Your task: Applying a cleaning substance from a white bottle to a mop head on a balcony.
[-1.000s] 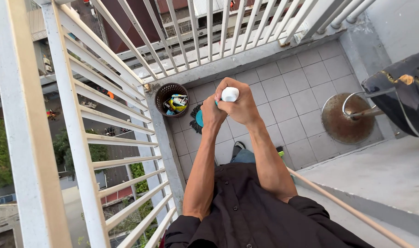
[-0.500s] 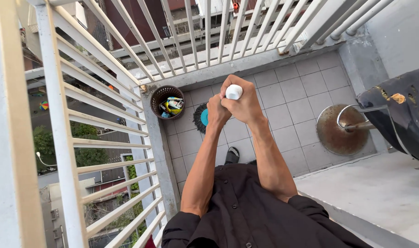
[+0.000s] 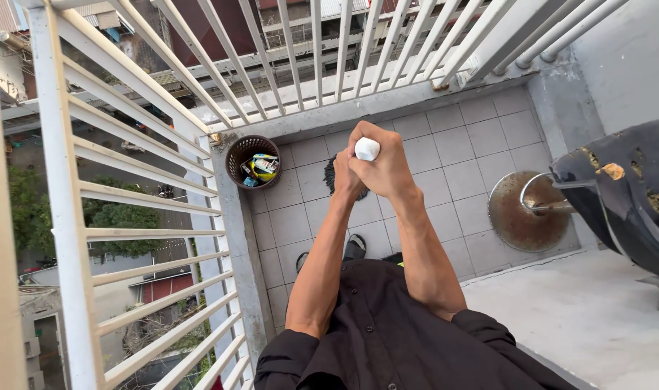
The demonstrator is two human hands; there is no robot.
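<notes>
Mop handle, seen end-on: its white tip (image 3: 366, 149) pokes up between two fists, and the pole runs straight down from there to the dark mop head (image 3: 330, 173), which rests on the grey tiled floor (image 3: 452, 155) near the balcony's far corner. The right hand (image 3: 386, 165) is wrapped tight around the top of the pole, just under the tip. The left hand (image 3: 346, 180) is clamped on it too, touching the right and slightly lower. Both arms are stretched out in front of a black shirt (image 3: 387, 339).

Judging by the grip and where the head sits, this looks like a mopping stroke in progress, with the pole held almost upright. Working further into the corner would call for steering the head past the brown basket (image 3: 237, 148) of rubbish just to its left and keeping the pole off the white railing (image 3: 127, 123). A sandal (image 3: 355, 247) lies on the tiles nearer the body. A rusty round base (image 3: 510, 217) and a worn dark seat (image 3: 625, 195) stand well off to the right.
</notes>
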